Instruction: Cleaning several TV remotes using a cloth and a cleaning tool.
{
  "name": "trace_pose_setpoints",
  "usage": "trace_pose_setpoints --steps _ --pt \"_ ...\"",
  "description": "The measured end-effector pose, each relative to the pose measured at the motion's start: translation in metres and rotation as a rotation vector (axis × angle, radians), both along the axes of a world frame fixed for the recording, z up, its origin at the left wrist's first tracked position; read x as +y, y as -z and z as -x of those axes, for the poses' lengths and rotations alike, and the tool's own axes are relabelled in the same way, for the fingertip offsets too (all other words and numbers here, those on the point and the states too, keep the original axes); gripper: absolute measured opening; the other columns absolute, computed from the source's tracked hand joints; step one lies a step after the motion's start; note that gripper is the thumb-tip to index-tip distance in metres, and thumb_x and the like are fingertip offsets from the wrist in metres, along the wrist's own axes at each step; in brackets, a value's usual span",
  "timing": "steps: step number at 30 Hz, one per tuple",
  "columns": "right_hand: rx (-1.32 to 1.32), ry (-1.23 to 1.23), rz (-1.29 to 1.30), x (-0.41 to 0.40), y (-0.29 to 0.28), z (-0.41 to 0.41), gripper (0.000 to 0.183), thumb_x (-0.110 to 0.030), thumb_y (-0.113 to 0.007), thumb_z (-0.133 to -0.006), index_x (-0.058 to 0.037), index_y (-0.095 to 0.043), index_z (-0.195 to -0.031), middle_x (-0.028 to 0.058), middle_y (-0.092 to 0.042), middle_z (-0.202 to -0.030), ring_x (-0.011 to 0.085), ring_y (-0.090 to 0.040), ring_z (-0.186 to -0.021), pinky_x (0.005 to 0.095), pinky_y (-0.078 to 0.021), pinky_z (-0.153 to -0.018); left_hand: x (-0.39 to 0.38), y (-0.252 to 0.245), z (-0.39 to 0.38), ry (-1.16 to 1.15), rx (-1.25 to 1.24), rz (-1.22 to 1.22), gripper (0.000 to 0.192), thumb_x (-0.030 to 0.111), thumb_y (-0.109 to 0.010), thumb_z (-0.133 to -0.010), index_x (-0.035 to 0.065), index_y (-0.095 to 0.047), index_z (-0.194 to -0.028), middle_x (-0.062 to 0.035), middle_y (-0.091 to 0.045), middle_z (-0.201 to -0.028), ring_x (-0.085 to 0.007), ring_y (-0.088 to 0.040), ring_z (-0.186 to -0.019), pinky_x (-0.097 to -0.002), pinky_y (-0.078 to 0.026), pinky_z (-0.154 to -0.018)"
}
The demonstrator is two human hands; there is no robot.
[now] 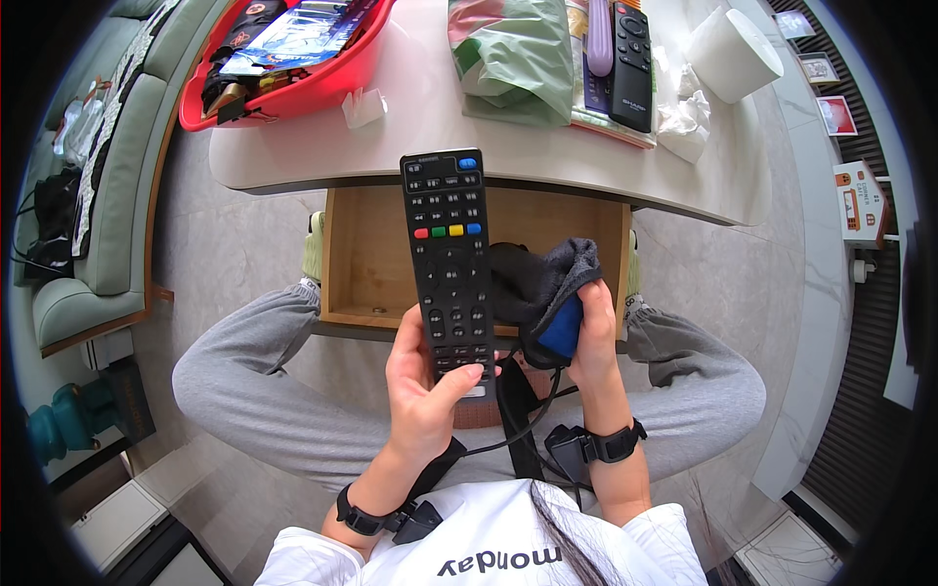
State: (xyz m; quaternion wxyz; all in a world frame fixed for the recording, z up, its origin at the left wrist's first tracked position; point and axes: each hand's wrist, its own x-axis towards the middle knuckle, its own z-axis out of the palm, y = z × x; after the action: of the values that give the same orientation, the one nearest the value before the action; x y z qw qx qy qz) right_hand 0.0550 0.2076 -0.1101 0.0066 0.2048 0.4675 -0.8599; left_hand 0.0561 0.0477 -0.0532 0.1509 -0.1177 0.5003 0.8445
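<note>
My left hand (425,388) grips a long black remote control (451,275) by its lower end, the thumb lying across the bottom keys. Red, green, yellow and blue keys run in a row across it. In my right hand (595,337) is a soft dark grey fabric item with blue on its outer side (553,308), perhaps a glove or pouch; its opening faces up. The remote and the fabric item are side by side, above an open wooden drawer (366,249). Part of the drawer's inside is hidden behind them.
On the table (293,157) stand a red plastic basket (293,99) full of items, a green plastic bag (513,73), a second black remote (632,73), crumpled tissues (685,121) and a paper roll (735,55). Black cables (506,443) hang by my wrists. A sofa (110,249) is at left.
</note>
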Motion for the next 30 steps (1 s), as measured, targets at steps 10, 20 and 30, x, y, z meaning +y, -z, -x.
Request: trace_pose_setpoints --steps 10,20,30 --pt "-0.001 0.006 0.0 0.0002 0.0006 0.0003 0.04 -0.033 -0.046 -0.083 -0.0014 -0.044 -0.107 0.0077 -0.054 -0.095 0.0149 -0.055 -0.083 0.0265 -0.0458 -0.072 -0.0001 -0.0011 -0.0001 0.015 0.004 0.036 0.057 -0.005 -0.063 -0.062 0.007 -0.034 -0.11 -0.0073 -0.05 -0.084 -0.0162 -0.056 -0.073 -0.0284 -0.048 -0.066" --pt "-0.03 0.043 0.004 -0.0029 -0.0034 0.0033 0.036 -0.03 -0.045 -0.083 -0.0021 -0.045 -0.106 0.008 -0.054 -0.096 0.0156 -0.055 -0.084 0.0273 -0.0456 -0.073 -0.0024 0.0052 -0.0008 0.019 -0.097 -0.348 0.047 0.043 -0.031 -0.087 0.0052 -0.034 -0.116 -0.0083 -0.048 -0.084 -0.0168 -0.05 -0.073 -0.0325 -0.043 -0.065" --pt "-0.04 0.031 0.036 -0.0009 0.0024 0.0026 0.035 -0.029 -0.045 -0.084 -0.0021 -0.045 -0.106 0.0087 -0.054 -0.097 0.0164 -0.055 -0.084 0.0279 -0.0463 -0.073 -0.003 0.0013 0.0024 -0.061 -0.141 -0.381 0.036 0.03 -0.03 -0.087 0.0006 -0.038 -0.107 -0.0151 -0.048 -0.098 -0.023 -0.055 -0.083 -0.0382 -0.049 -0.07"
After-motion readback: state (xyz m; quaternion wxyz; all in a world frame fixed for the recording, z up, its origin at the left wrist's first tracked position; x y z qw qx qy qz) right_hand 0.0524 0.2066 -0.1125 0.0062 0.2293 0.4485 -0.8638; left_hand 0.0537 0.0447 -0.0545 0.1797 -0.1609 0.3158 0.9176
